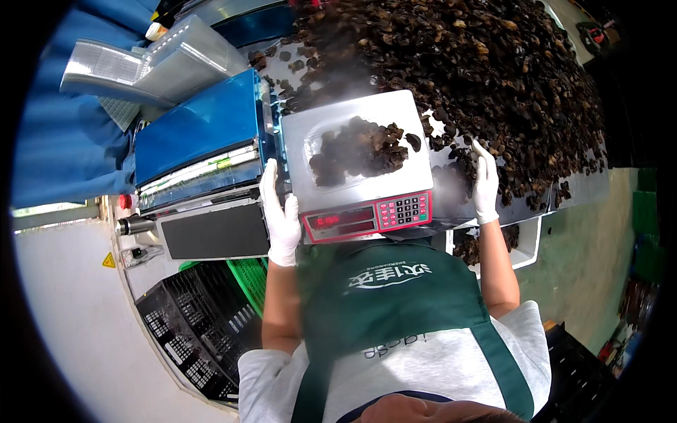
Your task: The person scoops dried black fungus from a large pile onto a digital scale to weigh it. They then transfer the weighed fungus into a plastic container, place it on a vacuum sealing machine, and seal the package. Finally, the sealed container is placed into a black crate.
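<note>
My left hand (282,218), in a white glove, is upright at the left side of the weighing scale (416,187), fingers stretched out and thumb apart. On the scale's other side, my white-gloved right hand (485,185) also has its fingers extended, close to the edge of the big heap of mushrooms (479,77). Neither hand holds anything. A small pile of dark brown mushroom pieces (360,151) sits on the scale's metal plate, seemingly in a clear tray whose outline is faint. The scale's red-framed panel (367,217) faces me, its display lit.
At left stands a blue wrapping machine (197,130) with a dark flat plate (215,233). Stacked clear plastic trays (169,63) lie behind it. Black crates (197,331) and a green crate (248,282) are below left. A white box (527,243) with mushrooms is under the table's right edge.
</note>
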The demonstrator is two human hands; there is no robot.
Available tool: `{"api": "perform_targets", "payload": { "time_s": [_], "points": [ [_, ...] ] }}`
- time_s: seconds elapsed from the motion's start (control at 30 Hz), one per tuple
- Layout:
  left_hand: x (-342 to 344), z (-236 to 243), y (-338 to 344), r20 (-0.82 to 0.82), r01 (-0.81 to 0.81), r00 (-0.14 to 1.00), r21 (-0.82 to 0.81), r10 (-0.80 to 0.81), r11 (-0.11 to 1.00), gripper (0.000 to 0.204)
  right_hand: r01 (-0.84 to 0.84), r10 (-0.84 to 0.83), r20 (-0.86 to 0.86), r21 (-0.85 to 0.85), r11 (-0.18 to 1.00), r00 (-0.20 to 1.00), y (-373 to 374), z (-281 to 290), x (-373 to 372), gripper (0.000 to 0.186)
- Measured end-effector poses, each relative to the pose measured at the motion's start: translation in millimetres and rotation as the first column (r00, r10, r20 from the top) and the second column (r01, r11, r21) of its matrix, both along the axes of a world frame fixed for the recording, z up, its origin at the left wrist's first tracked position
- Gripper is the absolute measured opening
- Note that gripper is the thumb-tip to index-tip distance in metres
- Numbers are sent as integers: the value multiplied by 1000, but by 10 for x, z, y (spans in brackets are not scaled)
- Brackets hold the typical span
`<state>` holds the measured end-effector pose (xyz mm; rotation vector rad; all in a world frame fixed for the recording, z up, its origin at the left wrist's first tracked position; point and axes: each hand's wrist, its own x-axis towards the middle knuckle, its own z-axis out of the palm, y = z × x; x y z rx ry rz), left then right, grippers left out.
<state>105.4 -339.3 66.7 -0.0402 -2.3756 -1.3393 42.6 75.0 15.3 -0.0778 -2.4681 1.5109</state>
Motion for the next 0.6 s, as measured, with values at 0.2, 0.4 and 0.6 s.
{"api": "perform_targets", "payload": {
  "time_s": [0.2,0.4,0.6],
  "points": [
    [128,-26,61,44,35,998,176,-43,984,63,299,-324,47,284,911,945,403,-426,514,36],
    [145,-150,39,160,114,974,252,-157,961,70,261,-357,227,364,894,906,-117,-421,763,75],
    [141,-114,-47,178,188,955,251,-236,950,72,397,-411,7,251,883,911,-308,-718,662,48]
  ]
}}
